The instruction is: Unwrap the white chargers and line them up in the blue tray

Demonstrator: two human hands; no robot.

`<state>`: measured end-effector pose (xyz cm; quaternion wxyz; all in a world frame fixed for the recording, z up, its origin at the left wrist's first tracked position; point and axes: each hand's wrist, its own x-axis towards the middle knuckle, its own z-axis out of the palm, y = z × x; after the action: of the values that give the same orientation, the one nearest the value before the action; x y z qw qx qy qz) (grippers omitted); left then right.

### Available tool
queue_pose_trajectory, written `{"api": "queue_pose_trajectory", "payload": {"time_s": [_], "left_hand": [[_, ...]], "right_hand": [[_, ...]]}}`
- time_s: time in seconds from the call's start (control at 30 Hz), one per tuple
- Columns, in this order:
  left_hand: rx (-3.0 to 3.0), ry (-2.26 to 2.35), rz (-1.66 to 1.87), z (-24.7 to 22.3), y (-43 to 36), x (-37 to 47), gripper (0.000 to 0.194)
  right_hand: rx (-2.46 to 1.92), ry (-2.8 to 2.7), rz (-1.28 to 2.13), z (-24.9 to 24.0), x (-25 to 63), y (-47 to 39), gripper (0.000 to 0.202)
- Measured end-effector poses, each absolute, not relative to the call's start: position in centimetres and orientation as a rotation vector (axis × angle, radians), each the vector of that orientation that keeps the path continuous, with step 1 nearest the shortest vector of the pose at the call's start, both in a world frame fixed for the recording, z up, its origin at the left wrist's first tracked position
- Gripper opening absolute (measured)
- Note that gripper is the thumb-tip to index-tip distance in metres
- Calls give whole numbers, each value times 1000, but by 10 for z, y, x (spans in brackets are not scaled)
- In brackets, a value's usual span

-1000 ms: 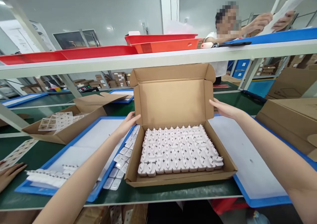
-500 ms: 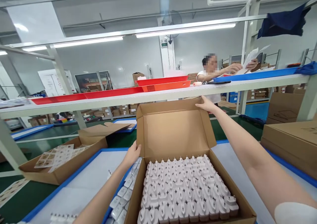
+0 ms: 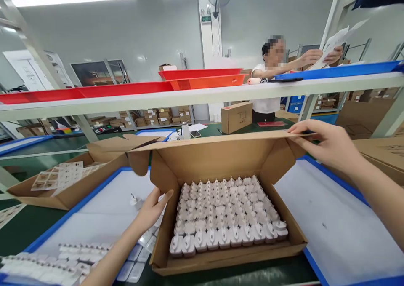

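Observation:
A cardboard box [image 3: 227, 260] stands in front of me, filled with rows of white plug-like pieces [image 3: 221, 214]. Its lid [image 3: 221, 155] is raised and leans toward me over the back rows. My right hand [image 3: 325, 143] pinches the lid's upper right corner between thumb and fingers. At the box's left side, my left hand [image 3: 154, 210] touches the side flap and wall, thumb apart from the fingers. More white pieces [image 3: 135, 260] lie just left of the box, partly behind my left forearm.
An open carton [image 3: 66, 197] with printed sheets stands at the left. Blue-edged trays [image 3: 341, 231] flank the box. A shelf [image 3: 202, 96] with red trays [image 3: 126, 89] crosses above. Behind it, a person [image 3: 268, 71] holds papers.
The lid has tipped forward, from nearly upright to over the box. My right hand has moved right and nearer with its corner. The camera view has tilted down.

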<state>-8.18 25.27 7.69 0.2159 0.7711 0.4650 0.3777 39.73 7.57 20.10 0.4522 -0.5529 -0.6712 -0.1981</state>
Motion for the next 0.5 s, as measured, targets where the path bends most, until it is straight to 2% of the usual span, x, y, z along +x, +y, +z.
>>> {"api": "queue_pose_trajectory", "payload": {"time_s": [0.13,0.23,0.5], "left_hand": [[2103,1342,939,75,229,-91,55],[2097,1358,913,81,232,-84,58],[2109,1485,926,94,247,-61,38]], "right_hand": [[-1380,-1647,-551,180,379,35,13],[-1408,-1562,-588,177,372,40,12],[-1415,-1362,-541,180,373,66,14]]}}
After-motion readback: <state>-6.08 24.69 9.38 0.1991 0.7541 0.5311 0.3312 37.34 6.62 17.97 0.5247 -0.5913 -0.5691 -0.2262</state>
